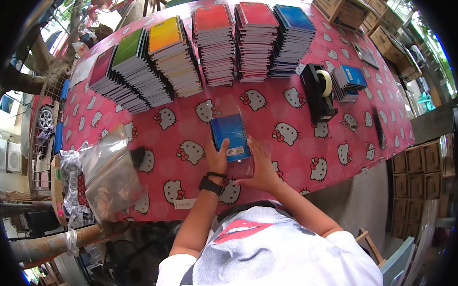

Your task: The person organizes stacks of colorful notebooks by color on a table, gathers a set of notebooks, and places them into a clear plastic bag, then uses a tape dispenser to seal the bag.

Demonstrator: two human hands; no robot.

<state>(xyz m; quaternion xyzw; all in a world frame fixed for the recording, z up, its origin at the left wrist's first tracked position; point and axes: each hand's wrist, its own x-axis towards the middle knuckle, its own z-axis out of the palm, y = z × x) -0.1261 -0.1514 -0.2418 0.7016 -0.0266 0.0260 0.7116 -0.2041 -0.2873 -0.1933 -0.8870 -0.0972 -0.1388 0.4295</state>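
A blue spiral-bound notebook (229,133) lies in front of me, a white label near its lower edge. Clear plastic (244,167) shows past its lower end; whether the notebook is fully inside it I cannot tell. My left hand (216,159) grips the notebook's left side, thumb on the cover and the other fingers mostly hidden. Along the right edge rests my right hand (262,167), fingers stretched and thumb spread, beside the plastic. To the left sits a pile of clear plastic bags (112,180).
Tall notebook stacks line the far side: purple (103,66), green (129,49), yellow (165,35), red (212,20), another red (257,16) and blue (294,18). A black tape dispenser (315,94) stands right, near small blue notebooks (352,78). Cardboard boxes (339,8) are beyond.
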